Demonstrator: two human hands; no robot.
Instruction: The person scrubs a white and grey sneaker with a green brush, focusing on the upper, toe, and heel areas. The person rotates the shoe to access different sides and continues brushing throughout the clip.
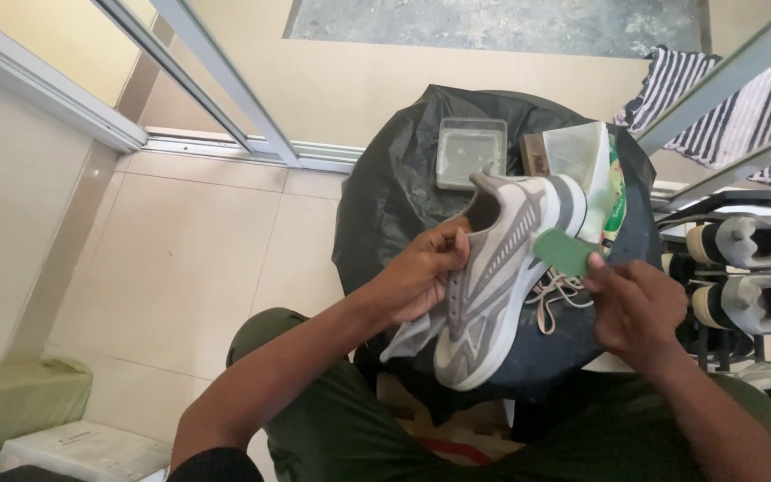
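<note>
Black plastic-draped round table (385, 205) on cream floor tiles (189, 259), beside sliding-door track (225, 147).

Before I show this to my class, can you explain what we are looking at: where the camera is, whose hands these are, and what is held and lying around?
There is one picture, from a camera worn on a person's head, looking down at their own two bare hands and lap. The left hand grips a grey and white sneaker by its opening. The right hand holds a small green pad against the shoe's side. Under the shoe is a round surface covered with a black plastic sheet, bearing a clear plastic tray, a brown box and a pale plastic bag. Loose laces lie beside the shoe. On the right, a rack holds more sneakers.
</note>
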